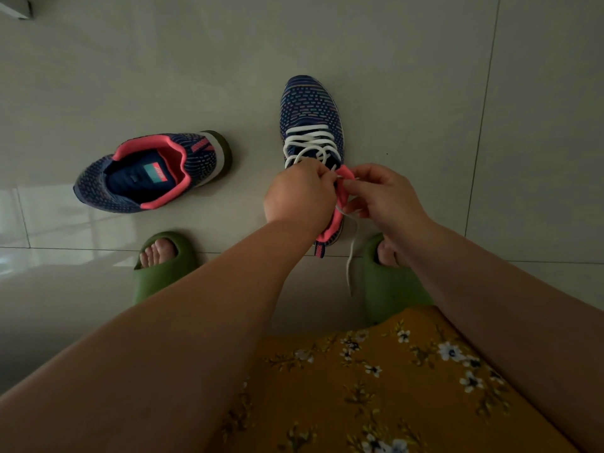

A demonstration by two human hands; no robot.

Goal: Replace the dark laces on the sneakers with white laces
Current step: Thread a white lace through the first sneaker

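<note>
From the head view, the thin, soft white lace (307, 145) was seen threaded through the navy knit sneaker (310, 106) on the tiled floor (425, 93). Its limp ends were pinched at the collar by the curled fingers of the left hand (299, 196) and the right hand (382, 194). It was judged light and best held near the tips.

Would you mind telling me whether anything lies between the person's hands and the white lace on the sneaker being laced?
Nothing visible does. The left hand and right hand are already pinching the white lace above the collar of the upright sneaker. The second sneaker lies apart on the floor, off to the left.
</note>
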